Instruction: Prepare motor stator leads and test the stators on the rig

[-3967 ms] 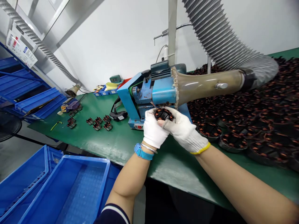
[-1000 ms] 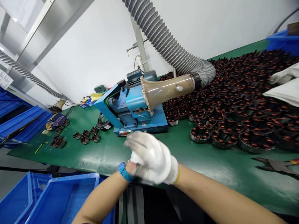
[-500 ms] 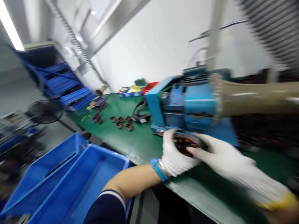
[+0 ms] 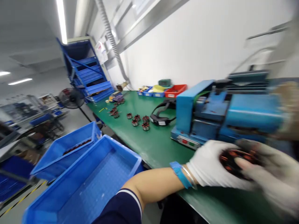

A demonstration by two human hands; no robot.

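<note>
Above the green bench (image 4: 158, 149): your left hand (image 4: 210, 165) and right hand (image 4: 277, 177) grip the copper-wound ring (image 4: 227, 161) between them, probably for steadiness.
Right thumb (image 4: 242, 163): laid over its face.
Blue machine (image 4: 253, 112): just beyond your hands.

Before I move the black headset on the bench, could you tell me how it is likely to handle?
The headset looks light, being mostly slim band. Its strap stands in an open curve, so it is probably springy rather than floppy.

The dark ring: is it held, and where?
The left hand holds the ring by its outer side; the right hand grips opposite, thumb over its face.
</note>
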